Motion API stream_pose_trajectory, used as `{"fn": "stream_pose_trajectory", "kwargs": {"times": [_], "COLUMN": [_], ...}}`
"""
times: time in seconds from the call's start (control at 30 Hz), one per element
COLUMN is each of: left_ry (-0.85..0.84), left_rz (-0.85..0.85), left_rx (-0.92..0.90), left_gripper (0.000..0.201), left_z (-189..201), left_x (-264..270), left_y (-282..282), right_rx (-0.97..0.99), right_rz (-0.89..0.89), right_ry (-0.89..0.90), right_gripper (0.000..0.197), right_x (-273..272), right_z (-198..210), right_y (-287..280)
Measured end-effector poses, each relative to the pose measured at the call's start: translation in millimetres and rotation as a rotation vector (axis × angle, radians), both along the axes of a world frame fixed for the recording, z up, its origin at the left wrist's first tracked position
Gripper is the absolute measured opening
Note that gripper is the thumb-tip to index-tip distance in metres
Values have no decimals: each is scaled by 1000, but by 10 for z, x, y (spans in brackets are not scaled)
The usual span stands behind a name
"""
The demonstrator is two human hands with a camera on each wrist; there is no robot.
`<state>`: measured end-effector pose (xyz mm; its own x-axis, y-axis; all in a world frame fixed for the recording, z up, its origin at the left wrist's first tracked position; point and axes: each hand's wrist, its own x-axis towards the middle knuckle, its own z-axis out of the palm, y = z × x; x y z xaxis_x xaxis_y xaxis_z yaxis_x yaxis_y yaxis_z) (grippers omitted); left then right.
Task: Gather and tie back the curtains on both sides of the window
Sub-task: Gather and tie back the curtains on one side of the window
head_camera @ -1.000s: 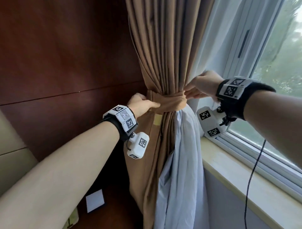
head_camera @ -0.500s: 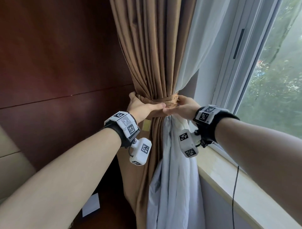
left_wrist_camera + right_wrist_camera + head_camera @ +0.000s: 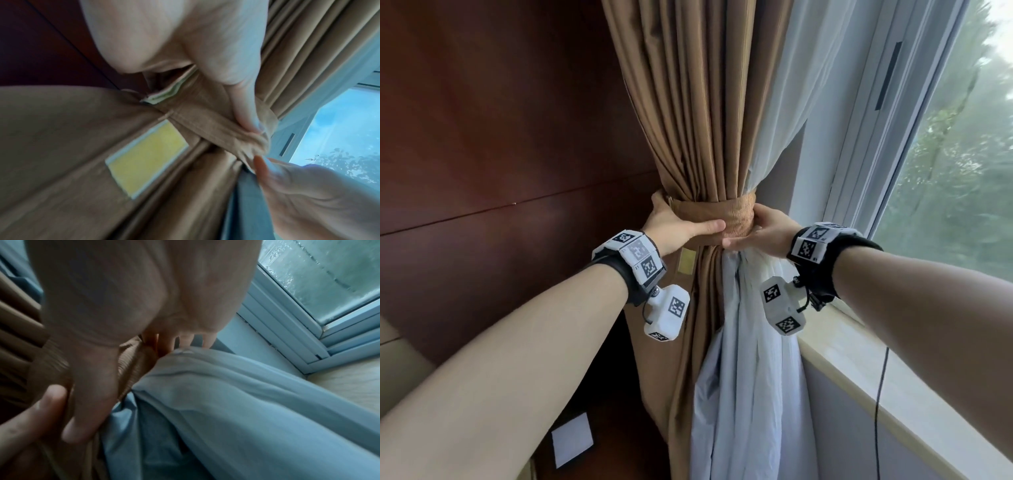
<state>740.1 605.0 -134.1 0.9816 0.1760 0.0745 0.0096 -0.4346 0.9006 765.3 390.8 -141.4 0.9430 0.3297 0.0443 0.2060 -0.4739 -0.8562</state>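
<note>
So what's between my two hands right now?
The brown tie band wrapped round the gathered brown curtain. In the head view the left hand and right hand hold it from either side.

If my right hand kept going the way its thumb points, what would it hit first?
Probably the left hand's thumb: the right hand grips the tieback, thumb aimed left along the band. Depth is unclear.
</note>
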Motion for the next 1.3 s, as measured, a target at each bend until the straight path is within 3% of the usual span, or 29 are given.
{"fn": "stream_pose_trajectory", "kwargs": {"times": [0.17,0.33,0.47,0.6,0.7,0.8,0.9,1.03,1.1,1.2,1.3], "left_ry": [-51,-72,-62,-47,-32,-28,-12,-8,5,90,136], "left_rz": [-110,-187,-236,-251,-257,-225,-212,-209,-187,-179,-144], "left_rx": [-66,-196,-252,-273,-292,-371,-441,-440,-420,-442,-454], "left_gripper": [154,131,121,114,116,121,106,96,94,96,113], "left_z": [47,-83,-182,-191,-180,-160,-132,-51,30,184,311], "left_x": [106,277,416,535,648,671,650,527,445,274,57], "left_y": [146,243,365,454,496,484,466,413,369,328,324], "right_rx": [85,304,450,474,442,403,322,214,172,126,81], "right_rz": [13,80,0,-74,-88,-106,-141,-193,-260,-396,-477], "right_ry": [-14,11,-56,-90,-104,-62,-21,35,65,115,116], "right_gripper": [98,90,98,97,94,108,108,70,66,86,93], "right_x": [103,86,187,308,389,418,347,208,133,-54,-361], "right_z": [95,-146,-325,-379,-337,-280,-217,-72,-33,0,120], "right_y": [120,320,563,729,782,763,741,657,651,644,609]}}
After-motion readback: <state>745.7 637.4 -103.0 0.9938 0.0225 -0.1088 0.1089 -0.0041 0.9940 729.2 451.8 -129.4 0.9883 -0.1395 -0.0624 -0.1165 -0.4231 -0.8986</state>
